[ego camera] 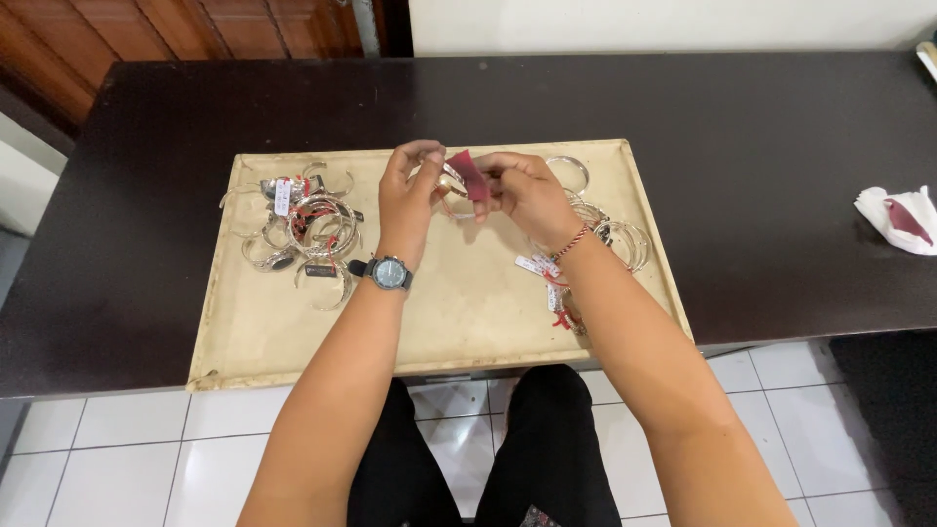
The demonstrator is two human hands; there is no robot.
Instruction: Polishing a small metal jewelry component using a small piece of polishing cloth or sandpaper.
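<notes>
Bangles (310, 230) of silver metal, some with small tags and red ties, lie heaped at the left end of the beige tray (459, 322), which rests on a dark table (781, 146). Just right of that heap the left hand (410, 190), a dark wristwatch (389, 272) on its wrist, hovers over the tray's far half with its fingers pinched shut on a single silver bangle (451, 185). Touching it from the right is a dark red cloth (470, 174), gripped between the closed fingers of the right hand (527, 193), whose wrist wears a red-and-white string. More bangles (605, 229) sit beyond that hand at the tray's right end. Well apart, near the table's right edge, lies a white cloth (903, 220) with a red patch.
</notes>
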